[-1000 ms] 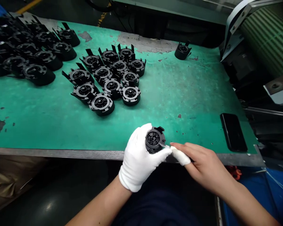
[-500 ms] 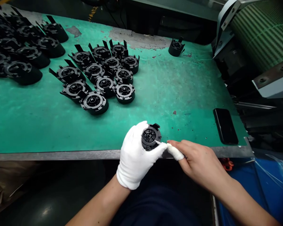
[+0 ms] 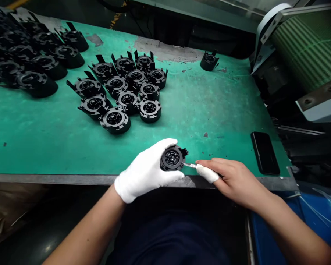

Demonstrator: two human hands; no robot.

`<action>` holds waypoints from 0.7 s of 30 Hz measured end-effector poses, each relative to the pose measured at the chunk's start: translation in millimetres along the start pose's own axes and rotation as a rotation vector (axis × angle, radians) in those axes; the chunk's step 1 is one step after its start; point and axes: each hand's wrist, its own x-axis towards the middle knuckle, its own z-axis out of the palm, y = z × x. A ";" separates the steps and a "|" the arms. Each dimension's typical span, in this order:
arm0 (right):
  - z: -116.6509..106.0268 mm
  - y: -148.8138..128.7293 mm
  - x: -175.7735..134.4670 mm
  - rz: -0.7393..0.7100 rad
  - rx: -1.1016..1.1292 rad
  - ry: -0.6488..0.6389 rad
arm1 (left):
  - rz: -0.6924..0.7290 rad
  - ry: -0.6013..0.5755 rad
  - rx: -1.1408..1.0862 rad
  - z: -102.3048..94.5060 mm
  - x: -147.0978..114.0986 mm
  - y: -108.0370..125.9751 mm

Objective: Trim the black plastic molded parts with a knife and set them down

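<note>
My left hand (image 3: 146,169), in a white glove, is closed around a round black plastic part (image 3: 172,158) above the table's front edge. The part's ringed face is turned up, and a short tab sticks out at its upper right. My right hand (image 3: 228,176), bare but for a white cover on the thumb, pinches a small knife (image 3: 189,165). The knife's thin metal blade points left and meets the lower right rim of the part. Its handle is hidden inside my fingers.
Several similar black parts (image 3: 116,119) stand grouped on the green tabletop (image 3: 198,110), with more crowded at far left. One black part (image 3: 209,61) stands alone at the back. A phone (image 3: 264,152) lies at right, below a green conveyor belt (image 3: 309,44). A blue bin (image 3: 267,228) is at lower right.
My left hand has swung to the left and its thumb has come away from the blade. The part has turned clockwise, and the blade has shifted from its face to its rim.
</note>
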 end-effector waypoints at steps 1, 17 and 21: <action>-1.6 1.9 4.9 -0.027 -0.022 -0.026 | 0.008 -0.041 0.005 -7.3 3.6 -1.7; -7.7 -1.4 38.4 -0.063 -0.302 -0.020 | 0.010 -0.244 -0.069 -30.7 26.1 -9.3; 4.8 -2.1 31.7 -0.037 -0.270 0.061 | -0.037 -0.147 -0.059 -19.7 16.1 -5.1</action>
